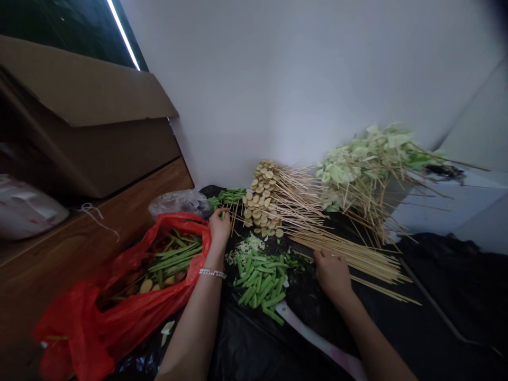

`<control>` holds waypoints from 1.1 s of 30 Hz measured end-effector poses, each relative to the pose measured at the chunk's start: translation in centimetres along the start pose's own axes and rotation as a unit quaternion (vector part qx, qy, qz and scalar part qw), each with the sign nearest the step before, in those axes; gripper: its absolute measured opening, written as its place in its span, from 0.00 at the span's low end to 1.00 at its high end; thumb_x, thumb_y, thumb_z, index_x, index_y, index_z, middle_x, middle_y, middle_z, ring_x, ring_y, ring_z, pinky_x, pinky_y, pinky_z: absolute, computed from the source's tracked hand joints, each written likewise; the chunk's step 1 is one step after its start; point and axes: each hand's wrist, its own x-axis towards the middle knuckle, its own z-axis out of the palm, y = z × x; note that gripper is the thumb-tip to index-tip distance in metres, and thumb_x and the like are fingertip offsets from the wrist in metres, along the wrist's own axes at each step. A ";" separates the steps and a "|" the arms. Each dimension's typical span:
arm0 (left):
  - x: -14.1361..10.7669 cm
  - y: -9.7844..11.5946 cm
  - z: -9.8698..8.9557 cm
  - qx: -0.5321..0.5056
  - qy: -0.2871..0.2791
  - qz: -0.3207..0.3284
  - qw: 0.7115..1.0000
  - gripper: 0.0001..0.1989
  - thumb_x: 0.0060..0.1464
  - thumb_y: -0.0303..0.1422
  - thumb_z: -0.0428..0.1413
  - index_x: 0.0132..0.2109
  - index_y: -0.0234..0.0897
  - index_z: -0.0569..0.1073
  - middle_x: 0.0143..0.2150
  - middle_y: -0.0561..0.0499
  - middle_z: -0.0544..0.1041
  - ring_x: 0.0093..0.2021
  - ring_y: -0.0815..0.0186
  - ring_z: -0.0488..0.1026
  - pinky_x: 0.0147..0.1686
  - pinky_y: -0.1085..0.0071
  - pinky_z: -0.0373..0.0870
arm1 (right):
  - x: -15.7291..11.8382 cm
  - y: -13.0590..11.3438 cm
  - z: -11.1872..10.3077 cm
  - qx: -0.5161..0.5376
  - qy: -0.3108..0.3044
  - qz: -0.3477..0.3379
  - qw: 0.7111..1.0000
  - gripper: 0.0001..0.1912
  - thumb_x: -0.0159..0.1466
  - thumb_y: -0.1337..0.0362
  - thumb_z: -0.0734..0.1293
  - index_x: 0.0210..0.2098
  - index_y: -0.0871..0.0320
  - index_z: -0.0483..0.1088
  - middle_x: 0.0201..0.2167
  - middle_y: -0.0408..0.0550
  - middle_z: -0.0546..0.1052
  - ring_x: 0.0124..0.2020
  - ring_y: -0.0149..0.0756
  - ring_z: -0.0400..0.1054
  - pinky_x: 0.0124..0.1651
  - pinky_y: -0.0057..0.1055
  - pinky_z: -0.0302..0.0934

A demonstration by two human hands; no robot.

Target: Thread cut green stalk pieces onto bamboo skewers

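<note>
My left hand (219,227) is closed, with a short piece of green bean (223,215) showing at its fingertips. It is beside skewered green beans (228,197) and the rim of a red plastic bag (159,307). Loose bamboo skewers (357,259) lie in a bundle under my right hand (332,272). Its fingers curl down on a skewer at the near side of the bundle, partly hidden by the hand. Between my arms is a heap of cut green bean pieces (260,283), with pale chopped scraps (250,246) behind it.
Skewered potato slices (262,203) are stacked by the wall, with skewered cabbage leaves (369,153) to their right. The red bag contains long beans (174,259) and potatoes. A cardboard box (119,148) stands at the left. Black plastic sheeting (254,344) covers the work surface.
</note>
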 end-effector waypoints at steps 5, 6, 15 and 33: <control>-3.6 2.8 -0.6 -0.298 -0.163 -0.120 0.933 0.18 0.52 0.41 0.53 0.46 0.33 0.73 0.23 0.58 0.64 0.16 0.78 0.50 0.15 0.80 0.47 | 0.1 0.4 0.0 0.010 -0.003 0.000 1.000 0.09 0.66 0.68 0.59 0.37 0.58 0.72 0.37 0.51 0.76 0.37 0.40 0.70 0.39 0.35 0.48; -4.5 3.2 -0.7 -0.366 -0.220 -0.168 0.888 0.18 0.51 0.40 0.55 0.45 0.33 0.72 0.22 0.60 0.60 0.15 0.78 0.48 0.14 0.81 0.44 | 0.1 0.4 0.0 0.012 -0.001 0.000 1.000 0.10 0.66 0.67 0.59 0.36 0.57 0.72 0.36 0.51 0.76 0.38 0.40 0.70 0.39 0.35 0.48; -10.1 3.9 -0.4 -0.467 -0.397 -0.316 0.724 0.23 0.46 0.22 0.56 0.52 0.32 0.71 0.32 0.51 0.71 0.19 0.80 0.56 0.14 0.84 0.46 | -0.1 0.2 -0.6 0.015 0.070 -0.012 0.997 0.10 0.62 0.71 0.61 0.40 0.57 0.72 0.36 0.50 0.75 0.39 0.39 0.66 0.40 0.33 0.48; -11.2 3.7 0.3 -0.426 -0.405 -0.299 0.752 0.15 0.43 0.33 0.65 0.39 0.30 0.78 0.29 0.52 0.67 0.20 0.81 0.55 0.15 0.82 0.42 | -1.9 -2.5 -0.7 0.105 0.319 -0.140 0.932 0.16 0.67 0.69 0.58 0.50 0.55 0.72 0.29 0.45 0.74 0.30 0.28 0.65 0.32 0.25 0.52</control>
